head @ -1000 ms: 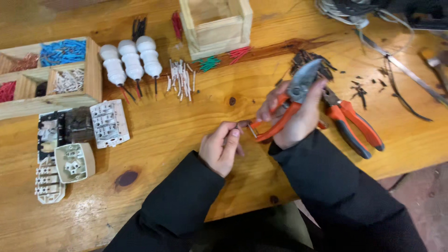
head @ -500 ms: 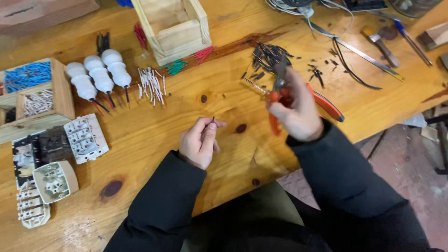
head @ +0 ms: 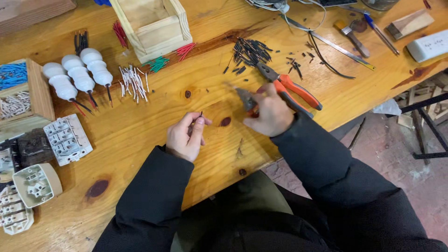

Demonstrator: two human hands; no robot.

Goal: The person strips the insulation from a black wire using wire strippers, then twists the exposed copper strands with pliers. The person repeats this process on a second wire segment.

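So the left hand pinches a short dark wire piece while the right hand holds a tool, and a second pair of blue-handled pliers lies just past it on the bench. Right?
Not quite. The head view shows the pliers on the bench have orange handles, not blue. The rest stands: the left hand pinches a short dark wire piece, and the right hand holds a tool, blurred here.

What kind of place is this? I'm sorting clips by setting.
Likely an electrical workshop bench: a wooden worktable with orange-handled pliers, piles of cut wire pieces and white socket parts laid out; the right hand holds another tool.
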